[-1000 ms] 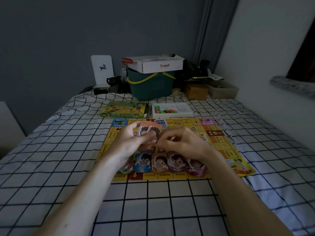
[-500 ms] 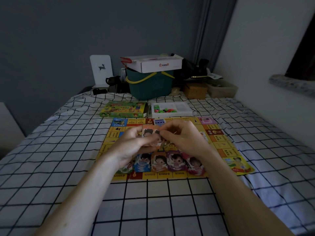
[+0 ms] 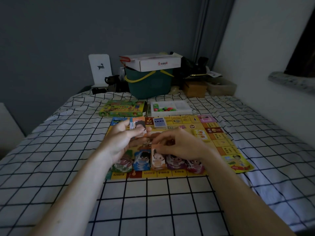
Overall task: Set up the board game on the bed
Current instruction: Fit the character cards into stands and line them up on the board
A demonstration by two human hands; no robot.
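Observation:
A yellow game board [image 3: 219, 143] lies flat on the checked bed sheet [image 3: 51, 159]. My left hand [image 3: 122, 142] grips a small stack of character cards [image 3: 138, 125] above the board. My right hand [image 3: 179, 145] pinches one orange card [image 3: 156, 156] and holds it down at the orange pile in a row of card piles [image 3: 142, 161] along the board's near edge. A blue card deck [image 3: 159, 123] rests on the board's far side, a yellow deck [image 3: 201, 134] to the right.
The green game box [image 3: 122, 109] and a white tray of coloured pieces [image 3: 170, 108] lie behind the board. A green bin [image 3: 150, 84] with a white carton [image 3: 153, 63] on it, a brown box [image 3: 195, 88] and clutter stand at the bed's head. A wall runs along the right.
My right hand drew one orange card off the stack and brought it down towards me onto the row of piles. My left hand lifted the stack slightly away.

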